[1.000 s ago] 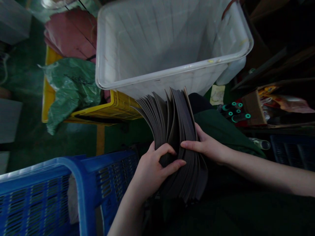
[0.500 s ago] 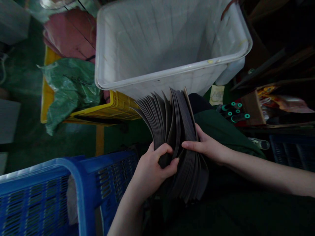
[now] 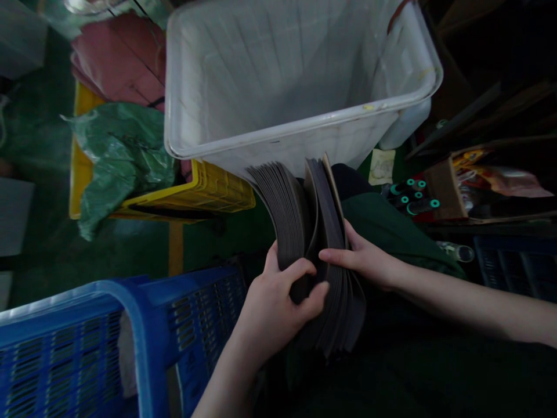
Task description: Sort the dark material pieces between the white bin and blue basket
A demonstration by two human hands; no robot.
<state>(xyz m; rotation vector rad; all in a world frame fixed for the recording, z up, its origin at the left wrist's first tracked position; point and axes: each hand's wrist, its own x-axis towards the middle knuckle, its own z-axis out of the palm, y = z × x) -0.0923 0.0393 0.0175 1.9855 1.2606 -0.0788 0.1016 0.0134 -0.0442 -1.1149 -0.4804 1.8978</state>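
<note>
A blue crate sits at the lower left. The left hand curls tightly around part of a stack of dark sheets (standing on edge below the white tub), while the right hand, fingers extended, presses the stack's other side.

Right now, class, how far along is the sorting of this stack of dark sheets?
Done: one bundle of the dark sheets is split off and held in the left hand. In hand: the right hand steadies the other bundle, with a gap open between the two. Left: the white tub beyond shows no sheets inside, and the whole stack is in the person's grip.
</note>
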